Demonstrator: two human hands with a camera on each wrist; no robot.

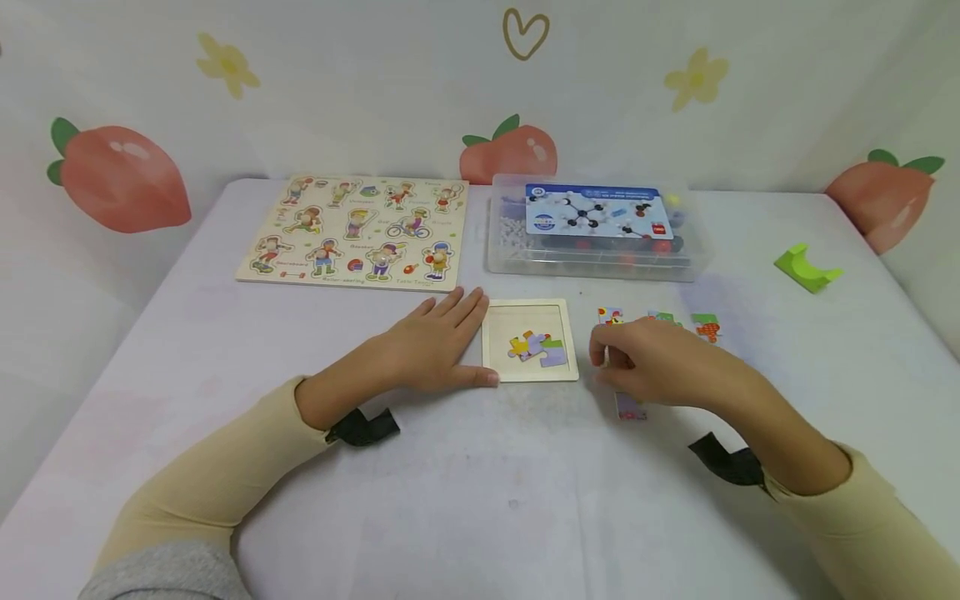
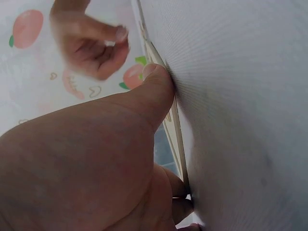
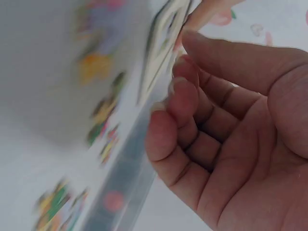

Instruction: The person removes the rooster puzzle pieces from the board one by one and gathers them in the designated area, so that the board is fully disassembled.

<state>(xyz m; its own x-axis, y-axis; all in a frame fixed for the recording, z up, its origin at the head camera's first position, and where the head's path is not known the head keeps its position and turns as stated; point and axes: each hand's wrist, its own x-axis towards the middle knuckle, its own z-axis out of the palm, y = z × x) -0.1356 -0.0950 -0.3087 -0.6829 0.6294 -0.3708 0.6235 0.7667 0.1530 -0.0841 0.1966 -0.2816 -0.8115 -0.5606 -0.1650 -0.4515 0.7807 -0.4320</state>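
My left hand (image 1: 438, 343) lies flat with fingers spread beside a small square wooden puzzle tray (image 1: 538, 377), its fingertips and thumb touching the tray's left edge. In the left wrist view the thumb (image 2: 156, 82) rests against that edge. Inside the tray are several joined jigsaw pieces (image 1: 553, 353), yellow, purple and green. Over the table right of the tray hovers my right hand (image 1: 667, 362), fingers loosely curled. Nothing shows between its thumb and fingers (image 3: 180, 98) in the right wrist view. Around and under it lie loose jigsaw pieces (image 1: 632, 407), some partly hidden.
Behind the left hand lies a wooden board with sports figures (image 1: 352, 233). A clear plastic box with a molecular model label (image 1: 592, 221) stands behind the tray. Far right is a green curved piece (image 1: 808, 268). A fruit-patterned cloth (image 1: 360, 100) rises at the back.
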